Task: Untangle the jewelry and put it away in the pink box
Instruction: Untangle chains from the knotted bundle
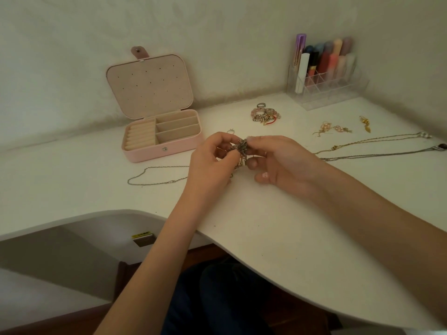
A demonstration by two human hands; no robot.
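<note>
Both my left hand (209, 163) and right hand (278, 159) pinch the knotted metal chain tangle (239, 147) between them, the open pink hinged box (162, 135) lying far-left, nearer my left.

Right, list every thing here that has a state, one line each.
Pink box: lid open, compartments look empty.
Tangled jewelry: knotted, pinched between both hands above the desk.
Left hand: grips the tangle.
Right hand: pinches the tangle.
Silver chain: lies loose on the desk.
Long necklaces: laid out on the desk.
Bracelets: piled together.
Earrings: lie loose.
</note>
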